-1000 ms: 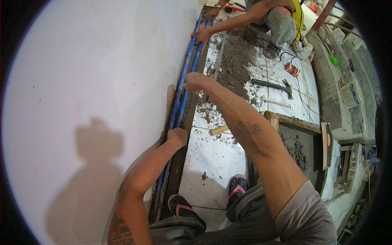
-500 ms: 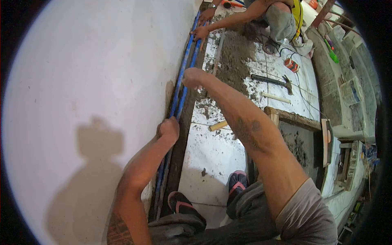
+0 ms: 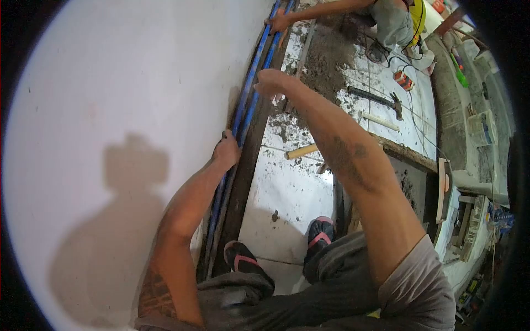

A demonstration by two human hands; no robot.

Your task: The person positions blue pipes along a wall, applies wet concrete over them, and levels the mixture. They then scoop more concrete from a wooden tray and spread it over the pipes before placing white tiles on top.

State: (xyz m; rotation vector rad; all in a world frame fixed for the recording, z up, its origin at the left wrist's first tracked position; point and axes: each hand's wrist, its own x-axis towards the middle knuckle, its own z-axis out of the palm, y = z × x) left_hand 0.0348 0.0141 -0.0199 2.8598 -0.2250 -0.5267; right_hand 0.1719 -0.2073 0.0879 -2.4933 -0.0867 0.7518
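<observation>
Two long blue pipes [image 3: 249, 102] run side by side in a dirt-edged channel along the foot of the white wall. My left hand [image 3: 226, 150] is closed around the pipe nearer the wall, thumb uppermost. Farther along, my right hand [image 3: 272, 84] is closed at the outer pipe's edge; its fingers curl underneath, so what they grip is hidden. At the far end, a co-worker's hand [image 3: 280, 21] touches the pipes.
A hammer [image 3: 375, 98], a white rod [image 3: 380, 121] and a yellowish tube [image 3: 301, 151] lie on dirt-strewn white tiles [image 3: 287, 204]. A wooden beam [image 3: 406, 153] borders an opening on the right. Beyond are an orange device [image 3: 403, 80] with cables and the crouching co-worker [image 3: 392, 25].
My left hand has shifted a little up along the pipes, and its thumb now points up. The camera view has tilted slightly, and only one co-worker's hand is now clearly visible.
</observation>
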